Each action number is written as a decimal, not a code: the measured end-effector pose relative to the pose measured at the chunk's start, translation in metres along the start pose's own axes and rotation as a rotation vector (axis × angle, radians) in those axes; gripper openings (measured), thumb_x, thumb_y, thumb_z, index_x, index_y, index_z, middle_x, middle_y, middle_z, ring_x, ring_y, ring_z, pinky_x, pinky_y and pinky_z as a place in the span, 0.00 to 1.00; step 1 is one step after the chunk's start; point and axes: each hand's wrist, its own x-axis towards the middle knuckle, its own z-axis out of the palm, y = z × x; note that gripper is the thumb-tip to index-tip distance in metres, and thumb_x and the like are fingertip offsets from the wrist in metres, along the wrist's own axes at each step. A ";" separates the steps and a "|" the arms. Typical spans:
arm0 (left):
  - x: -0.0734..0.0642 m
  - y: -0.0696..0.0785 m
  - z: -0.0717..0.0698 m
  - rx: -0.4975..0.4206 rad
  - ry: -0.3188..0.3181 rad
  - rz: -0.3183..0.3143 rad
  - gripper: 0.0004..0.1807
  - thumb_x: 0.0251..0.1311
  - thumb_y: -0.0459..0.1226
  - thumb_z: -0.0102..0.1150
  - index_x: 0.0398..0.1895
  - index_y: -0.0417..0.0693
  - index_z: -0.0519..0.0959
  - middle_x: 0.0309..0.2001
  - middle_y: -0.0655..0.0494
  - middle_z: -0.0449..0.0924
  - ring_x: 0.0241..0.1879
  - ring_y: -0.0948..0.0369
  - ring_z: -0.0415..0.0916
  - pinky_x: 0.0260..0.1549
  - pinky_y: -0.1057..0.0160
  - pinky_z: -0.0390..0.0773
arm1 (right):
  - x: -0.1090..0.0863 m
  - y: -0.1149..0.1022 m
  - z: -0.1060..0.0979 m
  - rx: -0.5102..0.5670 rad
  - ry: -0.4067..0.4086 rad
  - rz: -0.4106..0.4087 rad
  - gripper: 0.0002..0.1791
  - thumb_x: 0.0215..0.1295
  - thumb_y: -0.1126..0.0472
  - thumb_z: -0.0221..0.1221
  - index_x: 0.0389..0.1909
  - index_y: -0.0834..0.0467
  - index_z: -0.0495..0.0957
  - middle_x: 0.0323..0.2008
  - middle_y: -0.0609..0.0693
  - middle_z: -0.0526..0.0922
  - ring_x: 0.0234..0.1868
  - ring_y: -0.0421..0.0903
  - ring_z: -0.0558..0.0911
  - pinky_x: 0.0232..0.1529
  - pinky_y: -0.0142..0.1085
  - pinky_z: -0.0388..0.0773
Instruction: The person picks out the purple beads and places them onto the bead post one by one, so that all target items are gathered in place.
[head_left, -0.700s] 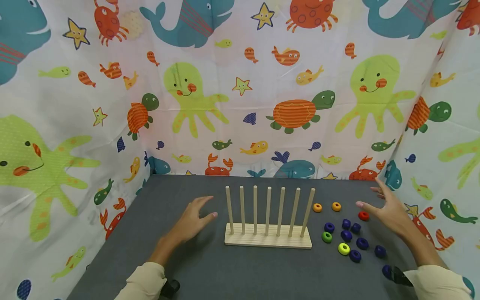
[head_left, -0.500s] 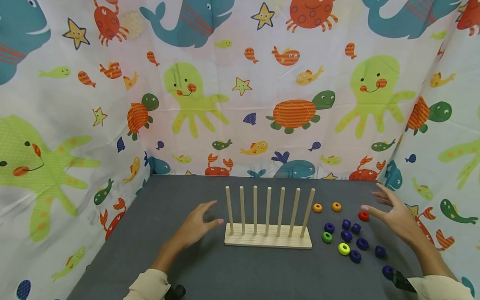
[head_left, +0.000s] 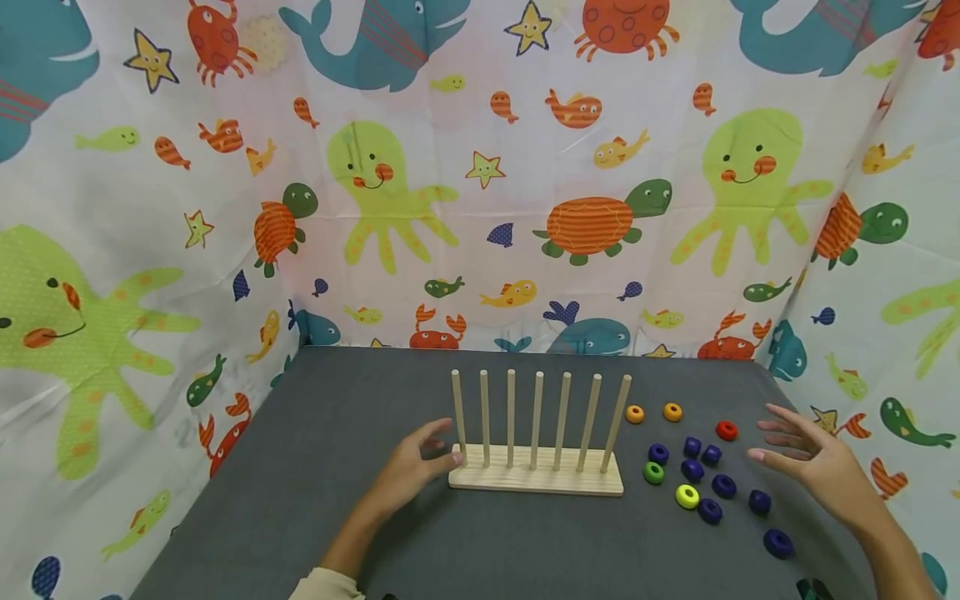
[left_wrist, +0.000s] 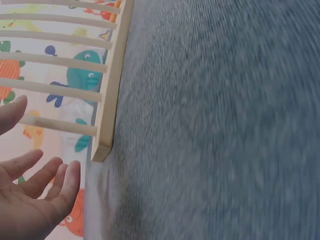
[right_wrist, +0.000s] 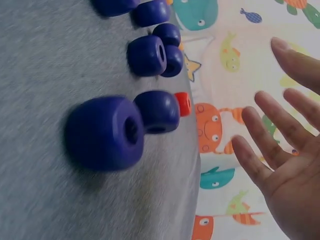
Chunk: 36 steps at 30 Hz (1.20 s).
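A wooden peg rack [head_left: 536, 477] with several upright pegs stands in the middle of the table, no beads on it. My left hand [head_left: 408, 471] is at its left end, thumb overlapping the base's corner in the head view; the left wrist view shows the fingers [left_wrist: 65, 192] spread and holding nothing. To the right lie loose beads: several dark blue ones [head_left: 692, 471], a green bead [head_left: 653, 473], a yellow bead [head_left: 687, 497], a red bead [head_left: 726, 431] and two orange beads [head_left: 672, 412]. My right hand [head_left: 817, 467] hovers right of them, fingers apart and nothing held.
The grey table [head_left: 360, 383] is closed in by sea-animal curtains [head_left: 480, 208] at the back and both sides. One blue bead [head_left: 778, 543] lies nearer the front than the others, below my right hand in the head view.
My left hand has moved right and down to the rack's left end. My right hand has moved right and nearer the front, away from the red bead. Rack and beads stay put.
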 end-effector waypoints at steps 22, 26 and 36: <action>-0.006 -0.010 0.007 -0.119 -0.080 -0.018 0.38 0.71 0.45 0.67 0.79 0.41 0.66 0.77 0.39 0.68 0.73 0.37 0.67 0.66 0.37 0.73 | -0.031 0.026 0.008 -0.085 -0.223 0.248 0.41 0.65 0.48 0.74 0.68 0.72 0.74 0.55 0.64 0.86 0.45 0.45 0.86 0.38 0.38 0.84; -0.004 -0.011 0.009 -0.136 -0.077 -0.018 0.37 0.71 0.43 0.68 0.79 0.41 0.67 0.76 0.40 0.69 0.73 0.38 0.68 0.65 0.40 0.75 | -0.037 0.031 0.010 -0.061 -0.255 0.283 0.40 0.62 0.51 0.75 0.66 0.72 0.75 0.50 0.56 0.88 0.43 0.44 0.85 0.38 0.37 0.84; -0.003 -0.016 0.013 -0.140 -0.059 -0.015 0.37 0.69 0.41 0.69 0.77 0.39 0.69 0.76 0.40 0.69 0.72 0.39 0.70 0.64 0.41 0.76 | -0.047 0.038 0.010 0.021 -0.341 0.303 0.32 0.67 0.59 0.71 0.65 0.74 0.76 0.49 0.55 0.88 0.42 0.45 0.84 0.40 0.36 0.83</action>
